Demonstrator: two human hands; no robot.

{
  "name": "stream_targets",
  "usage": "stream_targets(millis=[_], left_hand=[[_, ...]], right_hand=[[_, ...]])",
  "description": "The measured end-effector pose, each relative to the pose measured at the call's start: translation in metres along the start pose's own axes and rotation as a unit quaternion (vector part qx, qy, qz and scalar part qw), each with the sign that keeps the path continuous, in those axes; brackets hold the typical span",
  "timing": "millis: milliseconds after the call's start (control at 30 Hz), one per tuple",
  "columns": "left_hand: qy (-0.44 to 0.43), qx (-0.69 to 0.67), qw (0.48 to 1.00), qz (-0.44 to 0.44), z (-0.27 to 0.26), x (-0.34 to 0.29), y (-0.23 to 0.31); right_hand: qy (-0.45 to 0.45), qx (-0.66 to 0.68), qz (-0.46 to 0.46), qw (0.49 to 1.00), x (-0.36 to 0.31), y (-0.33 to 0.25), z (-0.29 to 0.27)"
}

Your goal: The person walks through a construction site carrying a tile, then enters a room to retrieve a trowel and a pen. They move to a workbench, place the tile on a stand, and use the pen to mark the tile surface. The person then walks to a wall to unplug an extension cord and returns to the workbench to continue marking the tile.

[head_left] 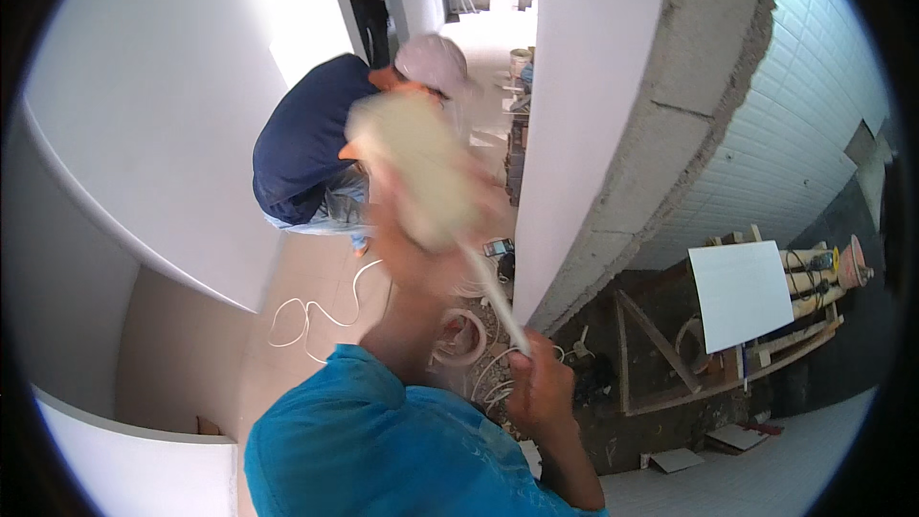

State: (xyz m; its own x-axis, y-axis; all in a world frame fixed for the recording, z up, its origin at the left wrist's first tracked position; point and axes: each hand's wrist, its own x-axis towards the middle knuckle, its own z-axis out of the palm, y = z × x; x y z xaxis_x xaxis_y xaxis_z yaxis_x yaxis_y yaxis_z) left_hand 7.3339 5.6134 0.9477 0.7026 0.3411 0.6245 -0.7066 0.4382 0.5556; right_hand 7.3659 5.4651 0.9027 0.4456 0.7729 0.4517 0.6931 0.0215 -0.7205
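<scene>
A pale cream, block-like thing (416,168) is raised in front of me, smeared by motion, and I cannot make out its kind. My left hand (407,254) is closed around its lower part, with fingers blurred along its right side. From its lower end a white rod or thick cord (496,297) slants down to the right. My right hand (544,385) is closed around the lower end of that white length. Whether the two pieces are joined is unclear.
A co-worker in a navy shirt and cap (316,134) crouches just beyond my left hand. Another person (367,0) stands farther back. White cable (308,311) and a coil (459,337) lie on the floor. At right are a rough wall edge (661,134) and a white board (742,295).
</scene>
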Motion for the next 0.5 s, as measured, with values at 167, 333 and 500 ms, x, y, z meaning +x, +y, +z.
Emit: stream_targets(millis=[167,333,500], left_hand=[[0.016,-0.116,0.993,0.004,-0.004,0.045,0.049],[-0.218,0.17,0.958,-0.07,0.113,0.067,-0.057],[-0.359,0.066,0.928,-0.07,0.234,0.072,-0.152]], right_hand=[[0.075,-0.083,-0.038,0.993,-0.038,0.025,0.002],[0.337,-0.157,0.088,0.924,-0.12,0.106,-0.01],[0.616,0.08,0.023,0.784,-0.098,0.075,-0.061]])
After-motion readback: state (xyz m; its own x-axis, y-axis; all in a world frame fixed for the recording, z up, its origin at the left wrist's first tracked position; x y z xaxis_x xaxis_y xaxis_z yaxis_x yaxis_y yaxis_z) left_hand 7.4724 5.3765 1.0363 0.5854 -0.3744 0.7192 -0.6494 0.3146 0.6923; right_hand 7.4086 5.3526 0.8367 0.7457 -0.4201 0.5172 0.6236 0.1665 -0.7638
